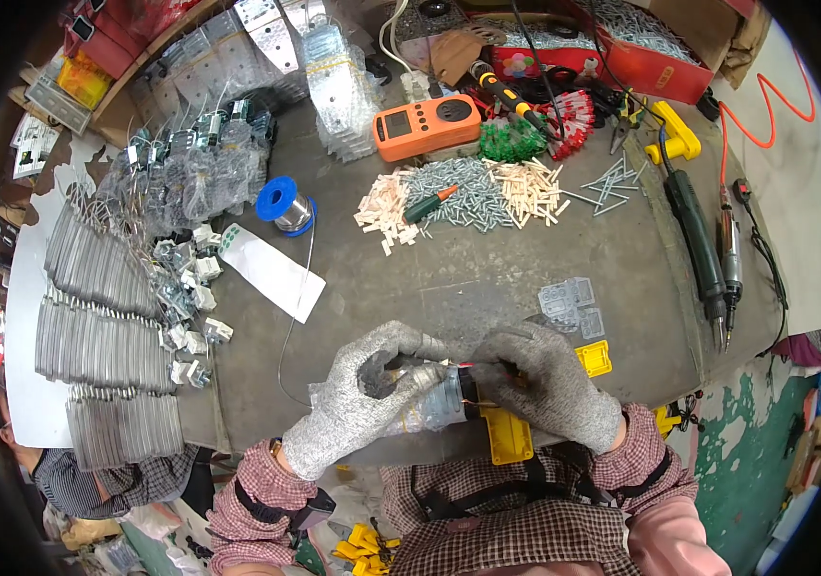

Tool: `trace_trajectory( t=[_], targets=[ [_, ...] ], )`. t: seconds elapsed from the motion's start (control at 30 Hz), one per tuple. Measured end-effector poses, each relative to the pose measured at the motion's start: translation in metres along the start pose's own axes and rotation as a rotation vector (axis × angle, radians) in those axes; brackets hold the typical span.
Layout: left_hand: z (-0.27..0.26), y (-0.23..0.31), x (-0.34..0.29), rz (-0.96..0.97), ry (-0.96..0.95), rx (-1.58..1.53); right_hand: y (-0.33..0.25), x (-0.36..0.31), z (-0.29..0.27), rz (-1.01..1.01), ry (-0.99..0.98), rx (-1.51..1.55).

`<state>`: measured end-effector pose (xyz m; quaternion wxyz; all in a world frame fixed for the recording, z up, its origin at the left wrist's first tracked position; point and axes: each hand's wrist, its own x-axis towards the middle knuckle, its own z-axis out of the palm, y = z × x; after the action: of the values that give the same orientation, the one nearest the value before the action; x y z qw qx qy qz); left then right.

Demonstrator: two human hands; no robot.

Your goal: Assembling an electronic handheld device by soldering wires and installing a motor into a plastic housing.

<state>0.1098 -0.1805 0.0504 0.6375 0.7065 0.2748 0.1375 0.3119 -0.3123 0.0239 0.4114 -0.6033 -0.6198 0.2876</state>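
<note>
Both hands wear grey knit gloves and meet at the table's near edge. My left hand (364, 389) has thumb and forefinger closed at their tips on something thin and pale, too small to name. Close beside it, my right hand (545, 379) is curled, its fingers pinched where a small red bit (465, 365) shows; the rest of what they hold is hidden. Beneath the hands lies a clear plastic-wrapped part (441, 408). An open yellow plastic housing (509, 437) hangs below my right hand, at the table's edge.
A blue solder spool (278, 199) trails wire across a white card (271, 274). Screws (468, 187) and pale plugs (525, 192) lie piled ahead, near an orange meter (427, 127). Electric screwdrivers (693, 245) lie at right, metal-cased parts (108, 336) at left. A person sits at far left.
</note>
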Motion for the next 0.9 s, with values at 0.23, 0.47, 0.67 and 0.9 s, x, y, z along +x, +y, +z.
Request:
trace_trajectory(
  t=[0.23, 0.47, 0.67, 0.9],
  targets=[
    [-0.005, 0.006, -0.002, 0.028, 0.044, -0.031, 0.003, 0.0, -0.001, -0.011, -0.023, -0.076],
    [-0.001, -0.005, 0.002, 0.078, -0.03, 0.097, 0.002, 0.002, 0.001, -0.067, 0.049, -0.045],
    [-0.003, -0.004, 0.003, 0.093, -0.05, 0.127, 0.002, -0.001, -0.002, -0.001, -0.036, -0.041],
    [-0.001, -0.007, 0.001, 0.108, -0.017, 0.048, 0.005, -0.002, -0.001, 0.018, -0.065, -0.06]
  ],
)
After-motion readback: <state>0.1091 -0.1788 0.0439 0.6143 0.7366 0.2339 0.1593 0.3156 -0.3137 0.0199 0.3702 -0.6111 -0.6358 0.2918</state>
